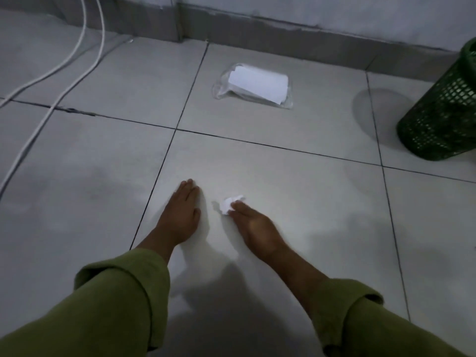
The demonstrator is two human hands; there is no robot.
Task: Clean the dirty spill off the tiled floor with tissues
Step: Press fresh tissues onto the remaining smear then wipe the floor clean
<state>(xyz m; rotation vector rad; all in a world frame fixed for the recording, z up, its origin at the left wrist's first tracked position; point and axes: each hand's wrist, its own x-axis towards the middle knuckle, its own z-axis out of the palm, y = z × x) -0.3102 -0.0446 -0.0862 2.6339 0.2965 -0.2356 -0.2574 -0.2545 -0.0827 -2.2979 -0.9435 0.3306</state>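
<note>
My left hand lies flat on the pale floor tile, fingers together and holding nothing. My right hand rests on the same tile just to its right, its fingertips pressing on a small crumpled white tissue. Whether the fingers grip the tissue or only push it I cannot tell. A clear plastic pack of white tissues lies further ahead near the wall. No dark spill shows on the tile around my hands.
A dark green mesh waste basket stands at the right edge. Two white cables run across the floor at the left. A grey skirting board and wall close off the far side.
</note>
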